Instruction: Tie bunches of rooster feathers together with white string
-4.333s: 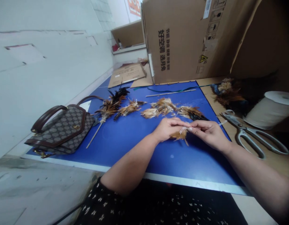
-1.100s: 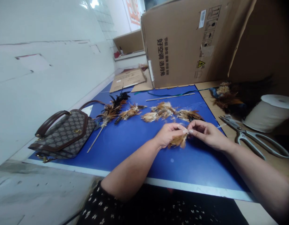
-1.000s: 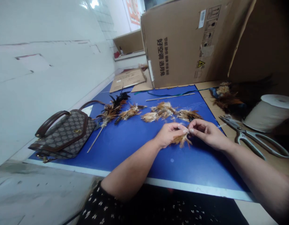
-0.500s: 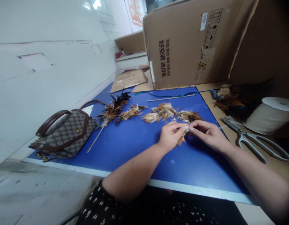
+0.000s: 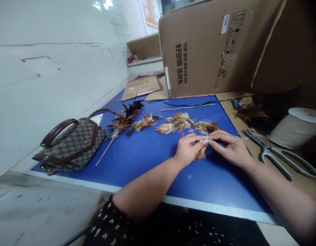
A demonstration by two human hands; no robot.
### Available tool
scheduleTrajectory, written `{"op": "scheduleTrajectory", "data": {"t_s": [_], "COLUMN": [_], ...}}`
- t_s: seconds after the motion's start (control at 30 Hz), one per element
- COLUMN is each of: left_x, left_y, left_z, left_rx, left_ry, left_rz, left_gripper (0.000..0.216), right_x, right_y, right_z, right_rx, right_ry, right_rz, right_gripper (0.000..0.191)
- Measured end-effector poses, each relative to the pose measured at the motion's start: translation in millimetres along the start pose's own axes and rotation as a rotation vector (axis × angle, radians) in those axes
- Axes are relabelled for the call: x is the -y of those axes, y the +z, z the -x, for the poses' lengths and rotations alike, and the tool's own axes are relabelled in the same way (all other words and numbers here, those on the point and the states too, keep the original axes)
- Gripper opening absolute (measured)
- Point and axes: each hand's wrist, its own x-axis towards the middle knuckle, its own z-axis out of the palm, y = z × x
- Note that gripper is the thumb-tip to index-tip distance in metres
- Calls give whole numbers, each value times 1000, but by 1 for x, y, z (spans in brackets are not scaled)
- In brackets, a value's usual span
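I judge the work to be at the gathering stage. Both hands meet over the blue mat (image 5: 147,153), working a small bunch of feathers (image 5: 201,152) at its whitish top end. The left hand (image 5: 187,150) is curled closed around the bunch, thumb and fingers pressed together on the upper part, and the brown tips hang down below them toward the mat. The right hand (image 5: 229,148) comes in from the other side with its fingertips pinched together on the same whitish end, touching the left hand's fingertips. I cannot tell whether any thread runs between them. Any next move, as I read it, calls for a firm pinch at that end so the feathers do not splay apart. A row of loose feather tufts (image 5: 173,123) lies just beyond the hands. The scissors (image 5: 278,153) and a spool of white thread (image 5: 293,128) lie untouched, off to the right.
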Motion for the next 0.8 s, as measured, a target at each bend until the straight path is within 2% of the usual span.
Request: {"op": "scheduleTrajectory", "data": {"t_s": [0.17,0.43,0.7,0.8], "left_x": [2,0,-7,-7], "left_y": [1,3,0,-1], "left_z": [0,1,1,0], "left_rx": [-1,-2,15,-16], "left_ry": [-29,-14,-75,-92], "left_rz": [-6,-11,36,77], "left_gripper": [28,23,21,21], "right_x": [-2,4,14,14], "right_y": [6,6,5,3], "right_z": [5,8,6,6], "right_rx": [-110,-148,-181,-205], "right_ry": [-117,-173,-144,-162], "right_rz": [127,217,273,296], "right_gripper": [7,9,6,6]}}
